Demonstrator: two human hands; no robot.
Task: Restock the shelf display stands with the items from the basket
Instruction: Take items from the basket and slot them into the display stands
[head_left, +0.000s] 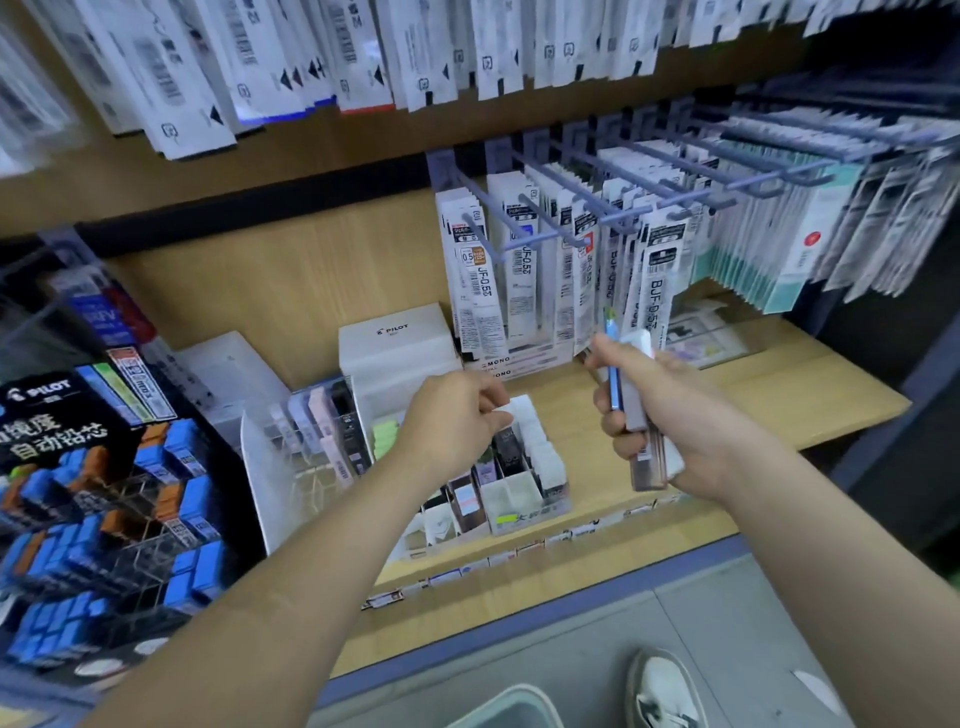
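The left hand (457, 418) is held at the frame's centre, forearm stretched forward, its curled fingers pinching a small white case (511, 415) above the clear compartmented display stand (524, 514). A bundle of slim cases (647, 465), at least three (blue, grey and white), is gripped by the right hand (691, 415) at centre right. "PILOT" is printed on one white plastic box (395, 343) and one black display rack (39, 389); "JF-0.5" and "BJF-0.5" are read on hanging refill packs (480, 270). One grey basket (511, 704) is seen at the bottom edge.

Both bare forearms extended forward. Our left hand (457, 415), knuckles up, curls its fingers at a white box (522, 410); grip unclear. Our right hand (675, 410) grips a bundle of slim cases (647, 465).
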